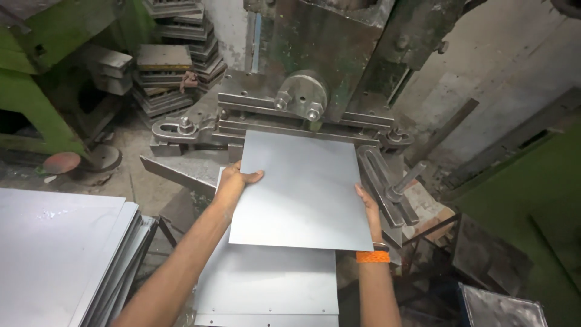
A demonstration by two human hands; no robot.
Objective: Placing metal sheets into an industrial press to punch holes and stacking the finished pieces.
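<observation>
From the head camera, both hands hold a flat grey metal sheet (302, 191) in front of a heavy, worn press machine (327, 54). The left hand (235, 181) grips the sheet's left edge, its fingers (251, 177) closed over the top face with the thumb hidden beneath. The right hand (369, 209) lies along the right edge, fingers (363, 197) stretched flat against the rim; whether they curl under it cannot be told. An orange wristband (373, 257) circles the right wrist. The sheet's far edge sits just at the machine's clamping bars (266, 124), and its near part overlaps another sheet (266, 284) lying below. A stack of sheets (60, 248) rests at the left. Piled metal dies (175, 66) stand behind on the floor.
</observation>
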